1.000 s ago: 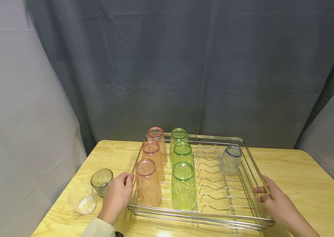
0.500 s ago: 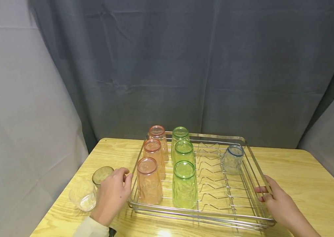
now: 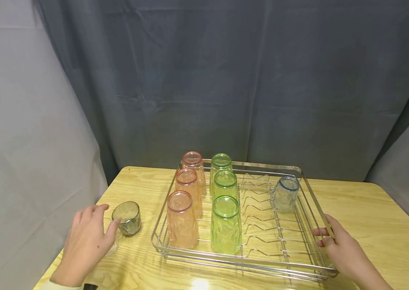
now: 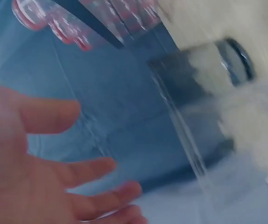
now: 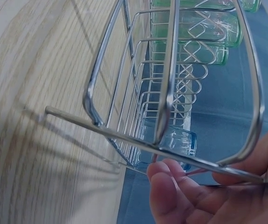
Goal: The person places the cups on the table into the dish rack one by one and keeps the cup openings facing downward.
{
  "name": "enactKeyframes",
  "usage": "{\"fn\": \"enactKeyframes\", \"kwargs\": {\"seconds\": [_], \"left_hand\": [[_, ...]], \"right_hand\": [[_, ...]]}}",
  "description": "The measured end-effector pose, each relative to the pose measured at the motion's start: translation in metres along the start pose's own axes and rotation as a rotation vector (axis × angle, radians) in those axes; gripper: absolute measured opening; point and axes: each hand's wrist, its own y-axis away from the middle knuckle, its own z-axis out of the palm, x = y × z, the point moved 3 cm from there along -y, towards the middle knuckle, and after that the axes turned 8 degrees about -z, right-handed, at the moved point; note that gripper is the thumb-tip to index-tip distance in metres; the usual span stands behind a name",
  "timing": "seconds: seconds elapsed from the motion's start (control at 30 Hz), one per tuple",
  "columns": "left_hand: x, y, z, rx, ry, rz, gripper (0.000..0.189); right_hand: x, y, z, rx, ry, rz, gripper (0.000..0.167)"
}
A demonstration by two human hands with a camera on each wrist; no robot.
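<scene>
My left hand (image 3: 87,241) hovers at the left of the table with fingers spread and nothing in them. In the head view it hides most of a clear glass (image 3: 112,246); the left wrist view shows that clear glass (image 4: 227,154) in front of the fingers, apart from them. Beside it a smoky grey glass (image 3: 127,219) stands mouth up. My right hand (image 3: 342,245) grips the right rim of the wire dish rack (image 3: 262,264), its fingers curled round the metal in the right wrist view. Upside down in the rack stand orange glasses (image 3: 182,223), green glasses (image 3: 226,229) and a blue glass (image 3: 285,195).
The wooden table (image 3: 374,217) extends on both sides of the rack. A dark curtain (image 3: 197,80) hangs behind it, and pale cloth (image 3: 26,121) borders the left side. Wire dividers (image 3: 258,219) run between the green and blue glasses.
My left hand has moved from the rack's left rim leftward past the grey glass to the clear one, and its fingers have spread. The right hand keeps its grip on the rack.
</scene>
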Motion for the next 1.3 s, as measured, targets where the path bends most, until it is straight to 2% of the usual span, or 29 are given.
{"fn": "enactKeyframes", "kwargs": {"seconds": [0.07,0.13,0.23,0.53,0.73,0.97,1.13,1.3], "left_hand": [[-0.012,-0.002,0.005,-0.102,-0.045,-0.029,0.063],[-0.02,-0.003,0.012,-0.19,-0.079,-0.032,0.076],[-0.026,-0.006,0.022,-0.279,-0.088,-0.029,0.089],[-0.042,-0.011,0.038,-0.378,-0.106,-0.084,0.086],[-0.055,-0.01,0.044,-0.456,-0.1,-0.167,0.084],[-0.059,-0.011,0.043,-0.476,-0.08,-0.209,0.086],[-0.06,-0.009,0.039,-0.459,-0.093,-0.206,0.089],[-0.057,-0.004,0.032,-0.417,-0.096,-0.171,0.086]], "right_hand": [[0.001,0.001,-0.001,0.001,0.007,0.005,0.061],[0.003,0.002,-0.002,-0.001,0.015,0.011,0.061],[0.006,0.003,-0.002,-0.004,0.016,0.023,0.062],[0.008,0.002,0.002,-0.01,-0.008,0.031,0.062],[0.006,0.002,0.004,-0.003,-0.017,0.04,0.062],[0.001,0.003,0.004,0.014,-0.014,0.017,0.061],[-0.001,0.001,0.003,0.013,-0.004,0.003,0.061],[-0.002,0.0,0.001,0.007,-0.008,0.009,0.062]]}}
